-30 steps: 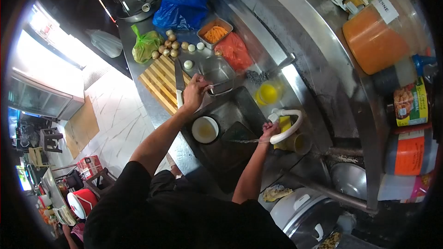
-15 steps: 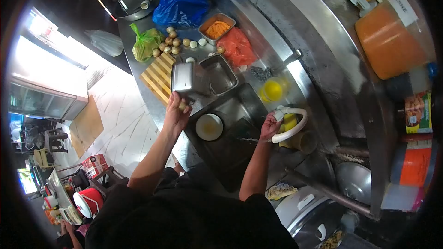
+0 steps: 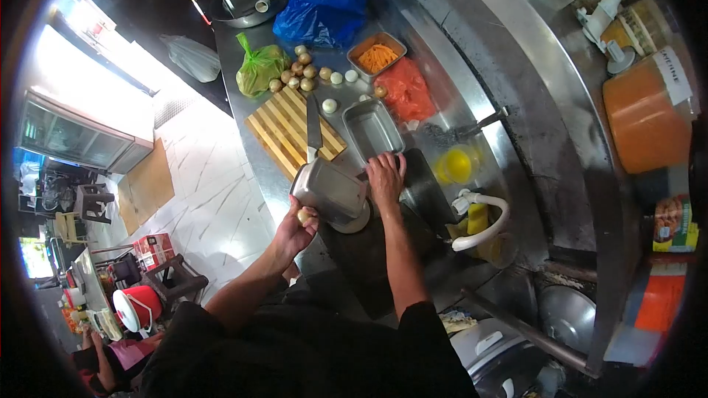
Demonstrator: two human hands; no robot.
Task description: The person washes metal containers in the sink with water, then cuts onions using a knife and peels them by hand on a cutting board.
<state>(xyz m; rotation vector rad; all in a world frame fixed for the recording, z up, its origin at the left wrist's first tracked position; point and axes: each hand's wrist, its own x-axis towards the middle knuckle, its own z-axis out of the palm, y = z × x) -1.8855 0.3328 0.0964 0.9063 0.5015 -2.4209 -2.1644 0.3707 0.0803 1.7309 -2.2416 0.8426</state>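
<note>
My left hand (image 3: 297, 230) grips the lower left side of a tilted metal pan (image 3: 330, 193), and a small pale round thing shows at its fingers. Close to the pan's right edge is my right hand (image 3: 386, 178), fingers bent and a little apart; whether it touches the rim is unclear. Beneath the pan, a white bowl (image 3: 357, 222) shows only in part in the dark sink (image 3: 424, 188). Another metal pan (image 3: 374, 128), empty, rests on the counter just beyond. A knife (image 3: 313, 124) lies across the striped cutting board (image 3: 279, 133).
Onions (image 3: 298, 68), a green bag (image 3: 259, 68), a blue bag (image 3: 318, 11), a pan of orange strips (image 3: 377, 54) and a red bag (image 3: 408, 90) stand farther back. At right are a yellow container (image 3: 457, 166) and a white curved hose (image 3: 493, 230). A person (image 3: 110, 357) is at lower left.
The pan in my left hand has come down and right, over the sink. My right hand has left the white hose and moved up-left to the pan. The water stream no longer shows.
</note>
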